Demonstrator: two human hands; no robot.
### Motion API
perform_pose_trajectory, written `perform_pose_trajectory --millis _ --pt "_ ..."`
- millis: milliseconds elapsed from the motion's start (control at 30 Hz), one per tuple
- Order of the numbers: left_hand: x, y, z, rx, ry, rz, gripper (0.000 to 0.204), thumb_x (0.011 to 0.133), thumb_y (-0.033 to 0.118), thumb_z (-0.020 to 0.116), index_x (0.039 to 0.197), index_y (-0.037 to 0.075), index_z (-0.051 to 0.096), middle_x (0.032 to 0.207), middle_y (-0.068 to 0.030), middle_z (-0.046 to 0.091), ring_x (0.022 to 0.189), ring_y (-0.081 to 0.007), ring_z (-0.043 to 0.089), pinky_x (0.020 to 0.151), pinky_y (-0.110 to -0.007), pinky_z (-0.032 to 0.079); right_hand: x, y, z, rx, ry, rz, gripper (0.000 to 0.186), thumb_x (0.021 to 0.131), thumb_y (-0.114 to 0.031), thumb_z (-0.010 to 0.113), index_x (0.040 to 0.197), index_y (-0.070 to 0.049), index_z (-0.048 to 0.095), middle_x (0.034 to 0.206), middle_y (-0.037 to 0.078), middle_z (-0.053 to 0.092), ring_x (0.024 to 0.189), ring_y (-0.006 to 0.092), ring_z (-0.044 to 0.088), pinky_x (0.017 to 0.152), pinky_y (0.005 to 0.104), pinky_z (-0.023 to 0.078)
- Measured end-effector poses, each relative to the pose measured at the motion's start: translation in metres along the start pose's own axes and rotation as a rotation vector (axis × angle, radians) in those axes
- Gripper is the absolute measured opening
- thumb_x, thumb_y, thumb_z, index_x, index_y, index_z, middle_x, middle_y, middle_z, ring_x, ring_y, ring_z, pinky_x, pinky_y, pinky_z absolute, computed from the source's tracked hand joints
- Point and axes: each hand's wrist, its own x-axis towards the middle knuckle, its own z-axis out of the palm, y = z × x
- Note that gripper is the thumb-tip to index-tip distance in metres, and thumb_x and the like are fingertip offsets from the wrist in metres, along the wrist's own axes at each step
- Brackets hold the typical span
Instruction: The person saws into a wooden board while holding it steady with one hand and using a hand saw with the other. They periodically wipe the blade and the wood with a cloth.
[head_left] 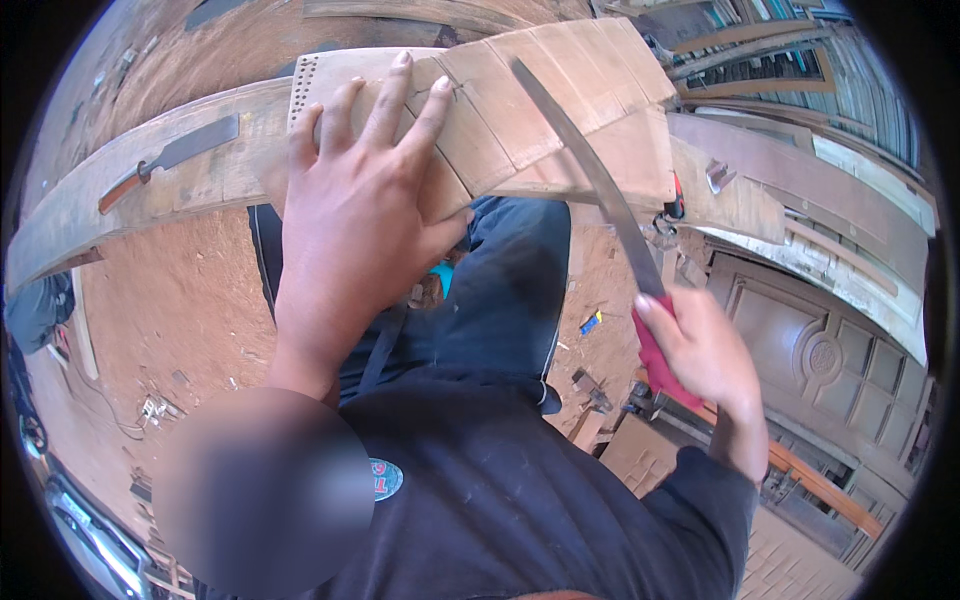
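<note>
Right grip (700, 350) clenches a red-handled blade (590, 170); left hand (360, 200) spreads flat on the wooden panel (560, 110).

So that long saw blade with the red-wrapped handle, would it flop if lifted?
The saw blade looks thin and long, so it would probably flex slightly. Held only at the red-wrapped handle by the right hand, it likely feels tip-heavy.

two long blades (585, 165) (170, 158), one wooden panel (560, 110), two hands (350, 220) (700, 345).
</note>
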Motion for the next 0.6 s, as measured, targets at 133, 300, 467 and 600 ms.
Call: perform_pose_trajectory --millis 133,300,467,600 --pt "0.002 0.003 0.002 -0.001 0.007 0.014 0.097 0.078 0.047 0.089 0.164 0.018 0.053 0.169 -0.0124 0.049 0.153 -0.0393 0.044 0.131 -0.053 0.027 0.001 -0.007 0.004 0.046 0.0 0.043 0.04 0.112 -0.029 0.057 0.095 0.006 0.067 0.076 0.025 0.07 0.077 0.0441 0.073 0.074 0.0502 0.055" --pt "0.004 -0.001 0.002 -0.021 0.018 0.031 0.096 0.078 0.047 0.089 0.163 0.018 0.054 0.169 -0.0123 0.05 0.154 -0.0387 0.043 0.13 -0.053 0.027 0.026 -0.017 -0.001 0.028 0.025 -0.018 0.041 0.112 -0.029 0.057 0.093 0.006 0.066 0.075 0.024 0.07 0.076 0.0429 0.073 0.073 0.0494 0.055" --pt "0.001 0.002 0.001 -0.016 0.005 -0.011 0.098 0.075 0.042 0.088 0.164 0.02 0.054 0.172 -0.0116 0.047 0.154 -0.0404 0.042 0.13 -0.052 0.028 -0.012 -0.005 -0.008 -0.032 -0.018 0.039 0.043 0.112 -0.03 0.056 0.091 0.005 0.066 0.074 0.022 0.07 0.075 0.0408 0.074 0.073 0.0487 0.055" --pt "0.004 0.003 0.0 -0.031 0.005 -0.005 0.098 0.075 0.043 0.088 0.164 0.021 0.054 0.172 -0.0111 0.048 0.154 -0.0402 0.043 0.131 -0.051 0.027 0.029 -0.019 -0.012 -0.029 0.006 -0.017 0.043 0.112 -0.03 0.056 0.091 0.006 0.065 0.074 0.022 0.069 0.074 0.0381 0.074 0.073 0.0485 0.054"
